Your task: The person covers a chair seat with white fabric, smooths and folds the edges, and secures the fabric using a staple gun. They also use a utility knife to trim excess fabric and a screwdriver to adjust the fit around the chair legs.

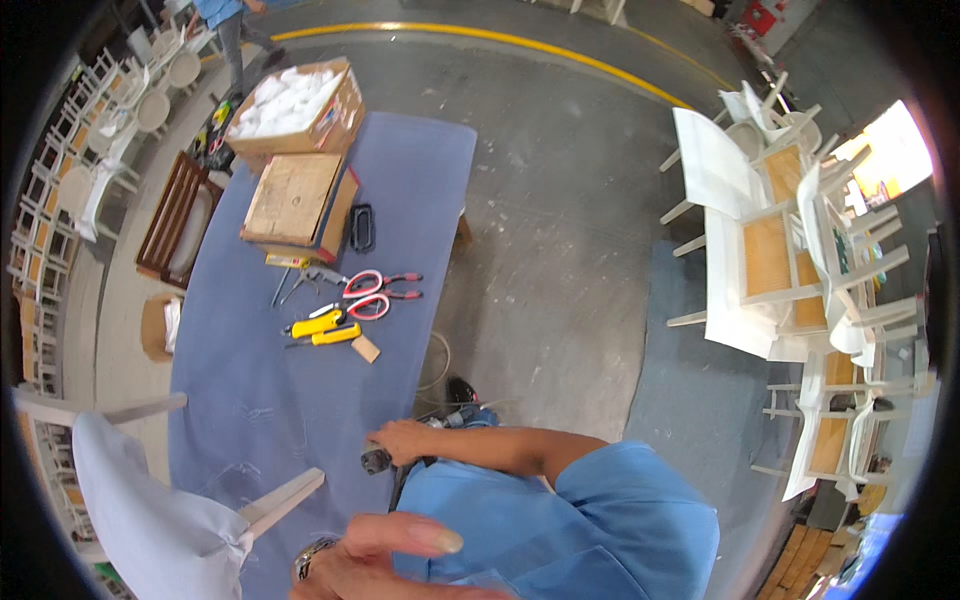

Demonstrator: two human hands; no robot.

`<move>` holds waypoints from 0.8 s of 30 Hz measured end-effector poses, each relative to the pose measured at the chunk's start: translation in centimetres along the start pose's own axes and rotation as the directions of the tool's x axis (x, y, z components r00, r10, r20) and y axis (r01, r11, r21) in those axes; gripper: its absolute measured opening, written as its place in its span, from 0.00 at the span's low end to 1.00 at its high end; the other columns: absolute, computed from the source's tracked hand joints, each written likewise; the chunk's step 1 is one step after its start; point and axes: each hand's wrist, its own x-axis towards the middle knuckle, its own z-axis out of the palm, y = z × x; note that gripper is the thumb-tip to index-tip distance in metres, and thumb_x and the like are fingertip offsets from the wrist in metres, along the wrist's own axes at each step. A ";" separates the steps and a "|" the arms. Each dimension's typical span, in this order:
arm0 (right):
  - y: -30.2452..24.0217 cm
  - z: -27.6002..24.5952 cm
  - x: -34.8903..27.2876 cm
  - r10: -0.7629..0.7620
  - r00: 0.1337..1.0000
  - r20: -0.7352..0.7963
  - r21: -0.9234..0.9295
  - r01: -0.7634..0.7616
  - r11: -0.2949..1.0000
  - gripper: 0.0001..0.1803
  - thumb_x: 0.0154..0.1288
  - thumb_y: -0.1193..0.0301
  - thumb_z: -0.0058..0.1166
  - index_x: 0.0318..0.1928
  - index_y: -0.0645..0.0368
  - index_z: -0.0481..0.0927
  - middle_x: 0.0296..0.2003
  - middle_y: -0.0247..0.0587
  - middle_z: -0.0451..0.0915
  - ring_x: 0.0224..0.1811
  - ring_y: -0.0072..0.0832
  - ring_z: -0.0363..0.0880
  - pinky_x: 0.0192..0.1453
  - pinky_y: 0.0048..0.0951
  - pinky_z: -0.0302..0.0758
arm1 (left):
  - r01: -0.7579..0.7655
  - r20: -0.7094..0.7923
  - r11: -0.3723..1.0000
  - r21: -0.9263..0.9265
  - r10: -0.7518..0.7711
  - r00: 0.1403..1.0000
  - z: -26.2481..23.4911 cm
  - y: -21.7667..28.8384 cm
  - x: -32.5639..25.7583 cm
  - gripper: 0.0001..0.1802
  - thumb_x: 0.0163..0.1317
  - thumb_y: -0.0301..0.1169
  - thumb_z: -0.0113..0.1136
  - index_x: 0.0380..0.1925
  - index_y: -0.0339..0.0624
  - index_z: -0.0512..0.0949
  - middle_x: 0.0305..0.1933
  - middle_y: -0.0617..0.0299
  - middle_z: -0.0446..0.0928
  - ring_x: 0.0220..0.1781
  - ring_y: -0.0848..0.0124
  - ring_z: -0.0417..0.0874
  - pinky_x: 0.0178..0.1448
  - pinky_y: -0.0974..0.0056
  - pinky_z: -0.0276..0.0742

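A power drill (pixel 400 455), dark with a blue part, is held at the near edge of the blue-covered table (pixel 420 180), gripped by the right hand (pixel 400 440), whose fingers are wrapped closed around its body. The left hand (pixel 385 560) is seen low in the view, fingers spread loosely and nothing held, beside a white chair (pixel 150 500) resting on the cloth. Farther up the table, pliers (pixel 385 285), yellow-handled tools (pixel 325 328) and cardboard boxes (pixel 295 195) are laid out. A firm, steady hold on the drill would be judged wise, with the chair braced by the free hand
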 end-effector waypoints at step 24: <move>0.8 -1.9 -1.4 0.059 0.996 0.064 0.260 -0.074 0.963 0.33 0.59 0.75 0.57 0.67 0.53 0.68 0.59 0.63 0.74 0.57 0.61 0.79 0.61 0.54 0.76 | 0.367 -0.162 0.930 -0.010 -0.364 0.917 -3.4 -11.7 5.6 0.42 0.69 0.63 0.48 0.75 0.52 0.58 0.41 0.44 0.82 0.60 0.37 0.79 0.75 0.29 0.39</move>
